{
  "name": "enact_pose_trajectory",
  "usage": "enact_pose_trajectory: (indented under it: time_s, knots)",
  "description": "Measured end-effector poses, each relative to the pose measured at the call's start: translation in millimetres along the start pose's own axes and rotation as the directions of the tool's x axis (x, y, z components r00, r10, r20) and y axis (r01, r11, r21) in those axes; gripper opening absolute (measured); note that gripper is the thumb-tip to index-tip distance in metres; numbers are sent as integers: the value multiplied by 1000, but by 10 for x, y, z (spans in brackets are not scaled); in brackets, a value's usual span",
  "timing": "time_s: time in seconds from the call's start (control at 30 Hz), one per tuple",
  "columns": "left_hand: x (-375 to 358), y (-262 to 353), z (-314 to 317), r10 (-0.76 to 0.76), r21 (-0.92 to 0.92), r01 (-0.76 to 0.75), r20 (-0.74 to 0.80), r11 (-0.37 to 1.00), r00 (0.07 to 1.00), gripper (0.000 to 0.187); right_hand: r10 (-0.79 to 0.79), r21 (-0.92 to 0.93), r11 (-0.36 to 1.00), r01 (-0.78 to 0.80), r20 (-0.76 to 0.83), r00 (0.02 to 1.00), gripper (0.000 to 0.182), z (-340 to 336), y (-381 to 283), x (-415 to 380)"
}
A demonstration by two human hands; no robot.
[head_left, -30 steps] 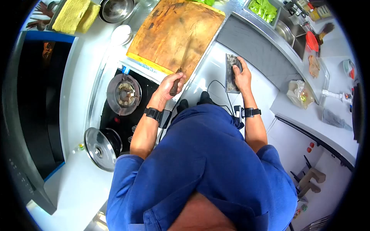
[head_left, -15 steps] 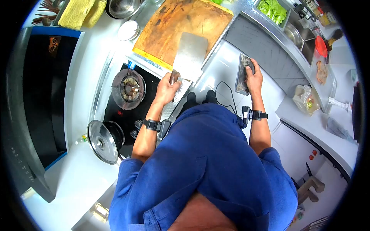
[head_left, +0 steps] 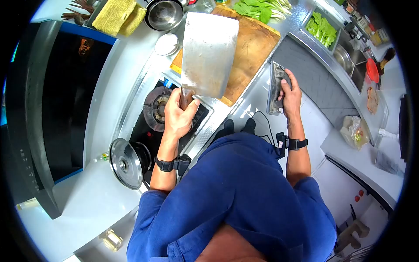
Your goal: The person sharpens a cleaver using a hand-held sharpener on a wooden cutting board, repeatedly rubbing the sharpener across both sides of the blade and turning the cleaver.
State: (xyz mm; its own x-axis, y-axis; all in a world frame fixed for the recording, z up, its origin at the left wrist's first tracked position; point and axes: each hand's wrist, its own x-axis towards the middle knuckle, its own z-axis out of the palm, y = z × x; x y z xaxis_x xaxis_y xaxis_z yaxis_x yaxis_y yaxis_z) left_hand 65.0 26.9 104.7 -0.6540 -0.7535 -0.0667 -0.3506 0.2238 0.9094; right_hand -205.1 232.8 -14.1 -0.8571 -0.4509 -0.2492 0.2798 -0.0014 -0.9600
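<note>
My left hand [head_left: 181, 114] is closed round the dark wooden handle of a cleaver [head_left: 208, 54]. Its broad steel blade points away from me, raised above the cutting board [head_left: 257, 43] and hiding part of it. Over the floor on the other side, my right hand [head_left: 291, 94] grips a dark grey, worn sharpening stone [head_left: 276, 83] along its edge, thumb across the top. The blade and the stone are well apart.
Left of me are a gas burner [head_left: 156, 107] and a lidded pot [head_left: 124, 163]. Leafy greens [head_left: 262, 9] lie behind the board, near a metal bowl [head_left: 163, 15] and yellow cloths [head_left: 115, 16]. A tray of lettuce [head_left: 322, 27] stands by the sink; a cable [head_left: 265, 120] trails nearby.
My left hand has lifted the cleaver, so its blade looks larger and closer. The right hand keeps its hold on the stone. My view has shifted slightly.
</note>
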Motion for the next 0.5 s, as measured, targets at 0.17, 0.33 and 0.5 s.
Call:
enact_pose_trajectory:
  time_s: [0.17,0.33,0.5]
  knots:
    - [-47,-9,-53,-5,-36,5,-9,999,1000,27,69,243,966,-92,101,992,48,82,-40,24]
    - [-42,-126,-29,-48,15,48,-3,999,999,26,166,577,768,-279,241,956,45,90,84,142]
    - [-11,-527,81,-142,18,142,42,990,989,24,-1,732,409,-544,597,803,43,-70,377,320]
